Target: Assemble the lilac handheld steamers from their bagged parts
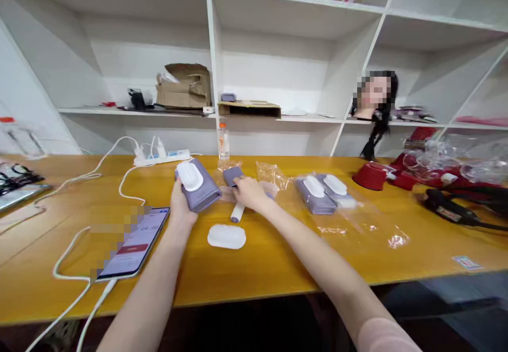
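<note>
My left hand (183, 201) is wrapped round a purple-grey box-shaped case (204, 185), tilted and lifted off the table, with a white oval piece (190, 176) on its face. The fingers of my right hand (251, 192) are curled over a smaller purple-grey piece (232, 174), whose kind I cannot make out. Below that hand a white stick-like part (237, 212) with a purple-grey end shows, partly covered. A loose white oval piece with a bumpy rim (226, 236) lies nearer the table's front edge.
Clear plastic bags (273, 174) lie behind my right hand. On the right, bagged purple-grey cases (317, 198) carry white ovals. A charging phone (137, 246), power strip (170, 156) and cables occupy the left. A bottle (223, 143) stands behind; red-based items (370, 176) sit far right.
</note>
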`<state>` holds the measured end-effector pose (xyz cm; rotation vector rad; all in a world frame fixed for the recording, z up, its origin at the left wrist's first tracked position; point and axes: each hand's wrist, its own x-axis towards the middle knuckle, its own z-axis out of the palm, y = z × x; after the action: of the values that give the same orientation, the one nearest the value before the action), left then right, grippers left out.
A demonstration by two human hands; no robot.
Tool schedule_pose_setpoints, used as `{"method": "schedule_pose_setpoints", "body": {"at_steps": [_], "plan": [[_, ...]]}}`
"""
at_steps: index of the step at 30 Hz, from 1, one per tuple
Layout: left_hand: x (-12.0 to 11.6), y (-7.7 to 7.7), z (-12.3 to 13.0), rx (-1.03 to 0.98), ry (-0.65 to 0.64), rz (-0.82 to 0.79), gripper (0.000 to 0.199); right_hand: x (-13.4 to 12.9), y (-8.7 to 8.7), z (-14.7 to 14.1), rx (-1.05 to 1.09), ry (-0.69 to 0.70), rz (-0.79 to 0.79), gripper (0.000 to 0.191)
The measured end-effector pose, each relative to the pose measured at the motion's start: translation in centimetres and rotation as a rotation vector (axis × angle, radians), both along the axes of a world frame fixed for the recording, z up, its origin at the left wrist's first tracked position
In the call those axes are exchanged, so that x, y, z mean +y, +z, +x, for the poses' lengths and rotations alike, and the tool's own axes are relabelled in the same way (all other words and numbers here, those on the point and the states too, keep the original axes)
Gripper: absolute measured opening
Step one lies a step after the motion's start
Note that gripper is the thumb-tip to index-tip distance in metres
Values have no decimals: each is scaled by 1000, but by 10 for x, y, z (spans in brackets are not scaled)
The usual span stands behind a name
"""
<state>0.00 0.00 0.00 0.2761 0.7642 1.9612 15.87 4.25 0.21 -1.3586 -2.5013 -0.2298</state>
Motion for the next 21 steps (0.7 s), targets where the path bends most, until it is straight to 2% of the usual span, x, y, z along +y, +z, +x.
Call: {"method": "schedule_pose_setpoints", "body": {"at_steps": [6, 8, 12, 16, 21], "plan": [[-5, 1, 9, 0, -16, 15, 21, -7, -11, -32, 20, -95, -29, 25], [-6, 1, 12, 9, -33, 10, 20, -10, -12, -33, 34, -110, -43, 22], [-9, 3, 17, 32, -64, 15, 20, -12, -12, -29, 80, -126, -101, 31], [-11, 4, 18, 38, -79, 11, 18, -9, -11, -27, 150, -147, -192, 24], [-13, 5, 16, 49, -86, 33, 17, -5, -15, -26, 267, -97, -292, 38]]}}
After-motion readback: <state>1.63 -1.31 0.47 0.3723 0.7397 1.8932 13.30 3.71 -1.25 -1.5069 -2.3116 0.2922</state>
